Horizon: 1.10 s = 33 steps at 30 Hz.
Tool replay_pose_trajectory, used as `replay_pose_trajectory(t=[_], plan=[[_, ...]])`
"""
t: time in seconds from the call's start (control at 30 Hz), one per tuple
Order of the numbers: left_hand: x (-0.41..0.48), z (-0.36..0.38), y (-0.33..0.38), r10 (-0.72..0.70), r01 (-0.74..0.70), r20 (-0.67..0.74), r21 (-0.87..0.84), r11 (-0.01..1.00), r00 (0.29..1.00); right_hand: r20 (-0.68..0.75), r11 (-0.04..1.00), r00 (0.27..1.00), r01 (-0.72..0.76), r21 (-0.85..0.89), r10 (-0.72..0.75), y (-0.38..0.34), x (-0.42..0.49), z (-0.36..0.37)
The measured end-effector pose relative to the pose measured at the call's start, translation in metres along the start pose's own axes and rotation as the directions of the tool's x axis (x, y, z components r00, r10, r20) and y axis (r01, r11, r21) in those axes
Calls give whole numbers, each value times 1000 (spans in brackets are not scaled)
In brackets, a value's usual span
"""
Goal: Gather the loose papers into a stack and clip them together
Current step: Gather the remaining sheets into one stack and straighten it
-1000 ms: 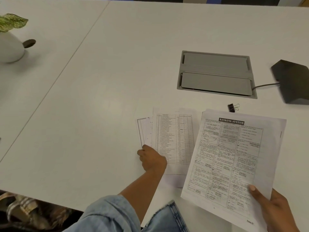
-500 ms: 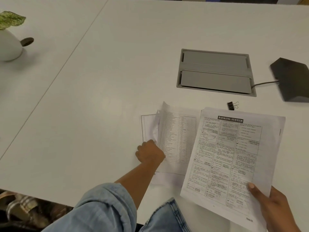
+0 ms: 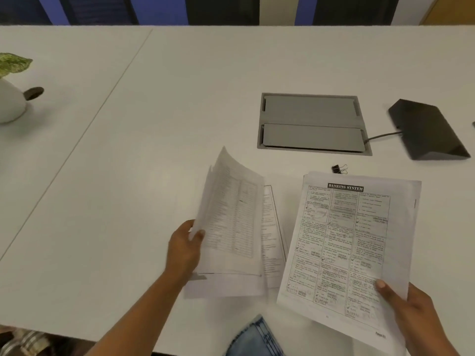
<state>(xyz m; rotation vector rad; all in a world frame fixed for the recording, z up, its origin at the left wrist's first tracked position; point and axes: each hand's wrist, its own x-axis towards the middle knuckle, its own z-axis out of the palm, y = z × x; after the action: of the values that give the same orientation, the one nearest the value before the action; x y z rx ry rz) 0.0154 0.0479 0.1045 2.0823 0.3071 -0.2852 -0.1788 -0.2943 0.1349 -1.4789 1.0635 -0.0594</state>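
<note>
- The white table (image 3: 180,104) took up nearly everything in view, and sunk into it sat the grey cable hatch (image 3: 312,123), our landmark for the rest.
- Beside the hatch, off its far-right end, lay a dark wedge-shaped box (image 3: 428,129), its cable running back into the hatch.
- Nearer the person than the hatch, the "Banking System" sheets (image 3: 359,240) were held up by the right hand (image 3: 411,314), thumb pressed on the front at the lower corner, fingers hidden behind: clamped on the paper.
- On the near-left side of the hatch, the table sheets (image 3: 231,222) were curling up off the surface, pinched at their left edge by the left hand (image 3: 183,249), thumb on top and closed on them.
- One bordered page (image 3: 272,227) seemed to lie flat beneath that lifted bunch, between the two handfuls; I could not tell whether the pinch had it.
- Well off to the hatch's far left stood a white plant pot (image 3: 10,101).
- Smallest of all, the black binder clip (image 3: 338,169) sat just near-side of the hatch, touching or almost touching the top edge of the right-hand sheets.
- The risk, as I judged it: a one-edge pinch on floppy, bowed paper could let a page slide out or fold, and that flat page could be left behind when the bunches merge; a careless swing might also knock the clip away.
</note>
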Motion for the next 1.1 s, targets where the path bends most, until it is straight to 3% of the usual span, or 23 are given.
replay_pose_trajectory(t=[0.23,0.5,0.63,0.77,0.97,1.1], plan=[[-21,-49,49,9,12,69,-310,951,998,69,997,996,49,66,-53,-17,3,-6],[-60,-15,99,58,86,265,-503,860,962,129,995,987,97,25,-100,-51,7,25],[-68,13,108,42,130,334,-476,870,942,266,993,956,119,23,-121,-64,0,37],[-68,31,110,10,146,353,-414,898,936,299,990,945,140,9,-136,-72,-5,44],[-67,33,113,31,76,337,-300,951,941,328,991,936,130,25,-131,-78,-10,43],[-68,31,113,75,-13,242,-249,969,967,354,989,924,140,41,-146,-80,-14,43]])
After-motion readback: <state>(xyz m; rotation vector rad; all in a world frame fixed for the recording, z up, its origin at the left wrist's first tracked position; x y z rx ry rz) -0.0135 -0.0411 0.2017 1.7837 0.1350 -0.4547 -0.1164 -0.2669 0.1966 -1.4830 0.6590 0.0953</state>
